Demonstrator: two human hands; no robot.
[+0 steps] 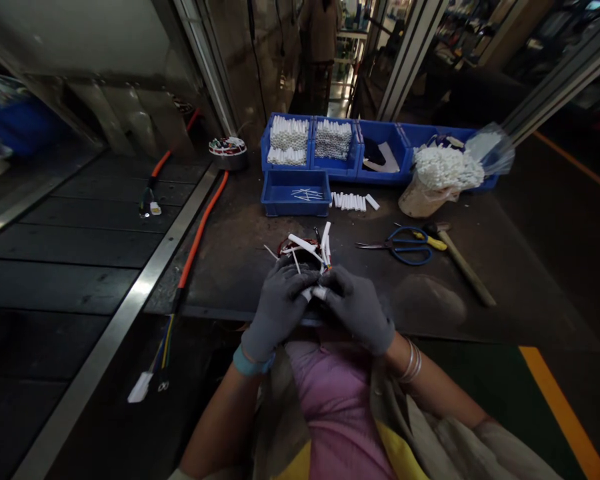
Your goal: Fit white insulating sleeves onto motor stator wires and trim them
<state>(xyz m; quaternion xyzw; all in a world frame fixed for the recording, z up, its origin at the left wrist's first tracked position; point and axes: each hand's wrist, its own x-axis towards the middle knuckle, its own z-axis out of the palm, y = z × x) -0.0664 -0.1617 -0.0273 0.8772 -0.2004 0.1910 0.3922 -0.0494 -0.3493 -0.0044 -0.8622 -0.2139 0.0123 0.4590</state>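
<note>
A motor stator (pixel 284 247) with copper windings sits at the bench's near edge, mostly covered by my hands. White insulating sleeves (pixel 303 242) and thin white tubes stick up from it, with small coloured wire ends beside them. My left hand (pixel 283 300), in a grey glove, lies over its left side, fingers closed at a short white sleeve (pixel 307 293). From the right, my gloved right hand (pixel 355 303) pinches another white sleeve (pixel 320 292). The fingertips of both hands nearly meet, and the wire between them is hidden.
Blue bins (pixel 311 162) of white sleeves line the back, behind a small blue tray (pixel 296 206). Loose sleeves (pixel 349 201), a filled tub (pixel 420 197), scissors (pixel 413 245) and a hammer (pixel 467 267) lie rightward. Leftward are an orange cable (pixel 200 233), another stator (pixel 228 157) and a roller conveyor (pixel 70 280).
</note>
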